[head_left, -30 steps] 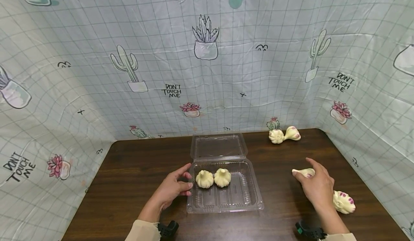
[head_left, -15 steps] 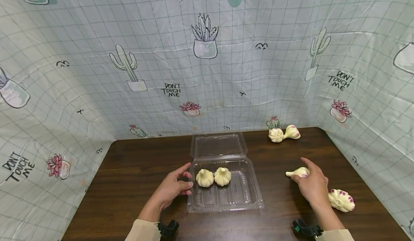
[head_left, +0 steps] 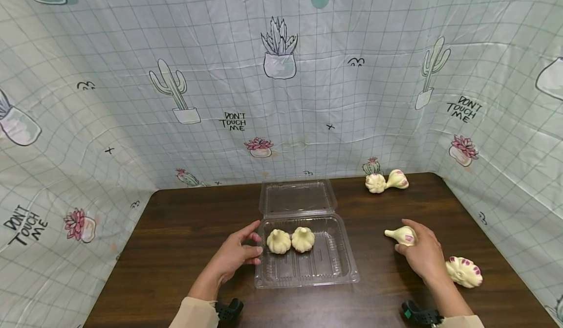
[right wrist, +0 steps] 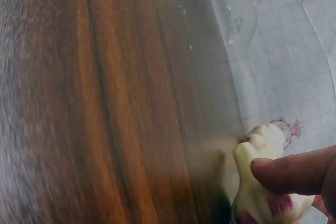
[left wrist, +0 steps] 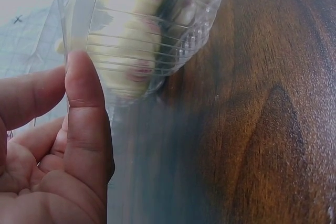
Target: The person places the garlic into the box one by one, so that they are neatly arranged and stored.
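Observation:
My right hand (head_left: 423,251) grips a garlic bulb (head_left: 403,235), its stem pointing left toward the container. In the right wrist view the thumb presses the pale side of this purple-marked garlic bulb (right wrist: 261,195), and the other fingers are mostly hidden behind it. At the left rim of a clear plastic container (head_left: 308,280), my left hand (head_left: 235,251) pinches the edge between thumb and fingers. Its thumb (left wrist: 84,85) lies along that rim in the left wrist view. Two garlic bulbs (head_left: 279,242) sit side by side in the container's left part, stems up.
The container's lid (head_left: 298,198) lies folded back toward the curtain (head_left: 211,74). Two more garlic bulbs (head_left: 376,184) lie at the back right of the brown wooden table (head_left: 184,220). Another garlic bulb (head_left: 464,272) rests near the right edge, beside my right wrist.
My right hand has moved left with the garlic bulb, which now shows more beyond the fingers. My left hand and the container have stayed in place.

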Demonstrator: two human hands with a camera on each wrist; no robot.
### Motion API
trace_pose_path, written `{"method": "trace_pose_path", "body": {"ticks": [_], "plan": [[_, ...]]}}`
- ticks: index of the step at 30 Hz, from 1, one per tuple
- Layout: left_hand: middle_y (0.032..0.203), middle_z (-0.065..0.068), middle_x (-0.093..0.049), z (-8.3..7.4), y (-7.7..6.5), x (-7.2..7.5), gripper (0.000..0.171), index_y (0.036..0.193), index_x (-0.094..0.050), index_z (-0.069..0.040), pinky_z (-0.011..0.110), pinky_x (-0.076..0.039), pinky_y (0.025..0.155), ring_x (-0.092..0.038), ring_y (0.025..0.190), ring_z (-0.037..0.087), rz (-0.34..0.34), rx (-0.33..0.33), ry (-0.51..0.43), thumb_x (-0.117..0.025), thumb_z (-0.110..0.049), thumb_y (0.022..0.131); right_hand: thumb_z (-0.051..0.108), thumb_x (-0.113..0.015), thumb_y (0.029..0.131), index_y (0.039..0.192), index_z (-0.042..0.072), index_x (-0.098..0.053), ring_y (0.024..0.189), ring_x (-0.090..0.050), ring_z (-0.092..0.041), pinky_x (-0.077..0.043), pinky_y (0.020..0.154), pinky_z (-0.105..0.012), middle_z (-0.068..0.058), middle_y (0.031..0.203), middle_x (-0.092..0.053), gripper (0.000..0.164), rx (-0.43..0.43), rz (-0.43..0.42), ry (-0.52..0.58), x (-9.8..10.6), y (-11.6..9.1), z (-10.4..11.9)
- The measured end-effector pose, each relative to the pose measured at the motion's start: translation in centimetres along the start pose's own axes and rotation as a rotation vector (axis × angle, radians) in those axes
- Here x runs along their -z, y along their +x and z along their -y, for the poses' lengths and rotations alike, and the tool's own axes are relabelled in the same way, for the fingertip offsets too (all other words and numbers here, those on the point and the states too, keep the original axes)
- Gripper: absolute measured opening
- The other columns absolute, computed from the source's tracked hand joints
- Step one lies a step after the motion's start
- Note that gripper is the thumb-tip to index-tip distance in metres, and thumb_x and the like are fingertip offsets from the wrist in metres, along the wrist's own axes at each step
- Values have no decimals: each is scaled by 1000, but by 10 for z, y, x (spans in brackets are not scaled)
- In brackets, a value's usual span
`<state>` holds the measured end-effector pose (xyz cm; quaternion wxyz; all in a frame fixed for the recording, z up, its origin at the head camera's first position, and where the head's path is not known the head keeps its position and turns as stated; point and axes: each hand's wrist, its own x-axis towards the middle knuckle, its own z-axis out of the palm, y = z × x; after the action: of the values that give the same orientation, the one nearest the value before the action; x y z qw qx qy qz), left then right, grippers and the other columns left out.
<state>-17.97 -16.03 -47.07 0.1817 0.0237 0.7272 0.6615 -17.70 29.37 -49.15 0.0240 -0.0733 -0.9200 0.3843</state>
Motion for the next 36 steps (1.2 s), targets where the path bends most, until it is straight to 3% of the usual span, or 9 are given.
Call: {"method": "trace_pose_path", "body": {"ticks": [8,17,23,28,36], "plan": [[121,15,-47,0,0,0,77,167,-30,-6,26,-59,69,-63,71,14,3,4,-5,-63,9,99,13,-79,92,155,-1,-44,129,-48,-56,-44,96,-64,-39,149,-42,74,-37,-38,25,-8,4,4],[121,15,-47,1,0,1,77,167,-30,-6,27,-59,70,-63,71,14,5,5,-6,-63,9,99,17,-84,88,148,-5,-44,112,-54,-44,-44,82,-43,-32,131,-53,75,-41,-89,81,-17,6,17],[121,15,-47,1,0,1,77,166,-30,-6,27,-59,70,-63,71,14,2,2,-5,-63,9,99,18,-84,88,145,-5,-43,110,-57,-41,-45,81,-39,-29,130,-55,73,-29,-90,125,-20,7,29],[121,16,-47,0,0,1,77,166,-31,-6,26,-59,69,-63,71,14,-1,2,-8,-63,9,98,25,-83,91,152,4,-40,114,-56,-38,-44,82,-37,-27,141,-54,78,-45,-64,145,-21,6,37],[121,16,-48,0,0,0,76,166,-31,-5,26,-59,68,-63,70,14,2,-6,-6,-63,10,98,16,-79,92,158,11,-45,115,-52,-39,-41,87,-44,-28,144,-49,75,22,-69,148,-23,6,45]]}}
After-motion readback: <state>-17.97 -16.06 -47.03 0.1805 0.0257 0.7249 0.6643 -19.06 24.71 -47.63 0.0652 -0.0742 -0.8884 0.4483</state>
